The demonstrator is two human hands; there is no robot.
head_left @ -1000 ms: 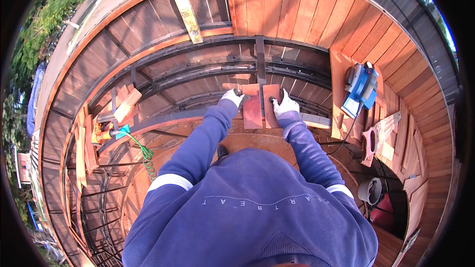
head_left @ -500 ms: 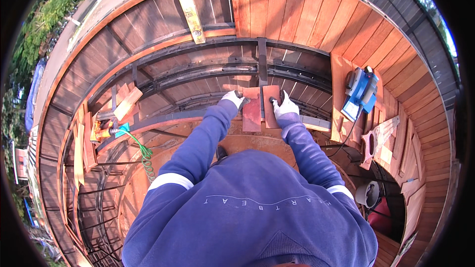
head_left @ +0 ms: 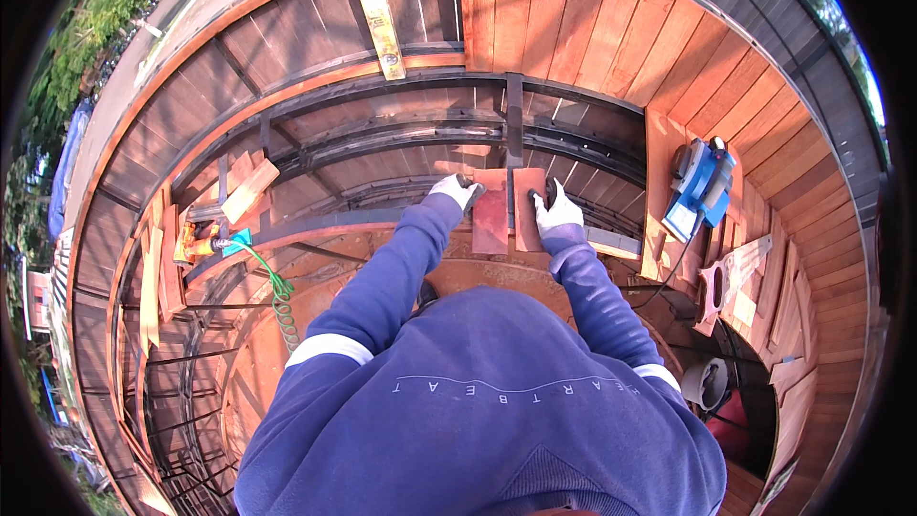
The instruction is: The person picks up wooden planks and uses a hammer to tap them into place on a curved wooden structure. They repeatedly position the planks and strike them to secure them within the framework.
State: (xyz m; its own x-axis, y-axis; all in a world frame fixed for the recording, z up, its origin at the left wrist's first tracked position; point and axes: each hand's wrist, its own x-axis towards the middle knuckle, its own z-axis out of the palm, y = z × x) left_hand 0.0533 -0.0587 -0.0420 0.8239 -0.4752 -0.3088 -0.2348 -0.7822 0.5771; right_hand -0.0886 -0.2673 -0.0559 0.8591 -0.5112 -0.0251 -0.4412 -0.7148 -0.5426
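In white gloves with dark fingertips, both my hands grip short reddish wooden boards in front of me. My left hand (head_left: 458, 191) is closed on the left edge of the left board (head_left: 491, 220), which looks darker and redder. My right hand (head_left: 558, 212) pinches the right edge of the right board (head_left: 527, 225), its thumb and fingers over the upper part. The boards stand side by side with a narrow gap between them. Behind them runs a dark upright of the curved metal frame (head_left: 514, 119). Fingers beneath the boards are hidden.
To the right lie a blue power planer (head_left: 702, 186) and a handsaw (head_left: 731, 277) on stacked boards. An orange-and-black power tool (head_left: 196, 244) with a green coiled hose (head_left: 279, 296) sits left. A yellow level (head_left: 376, 14) leans on the far rim. A white bucket (head_left: 707, 384) stands lower right.
The whole view has shifted slightly, so the surroundings sit a little to the right. Both hands keep their boards; the right thumb and fingers have shifted a little on the right board.
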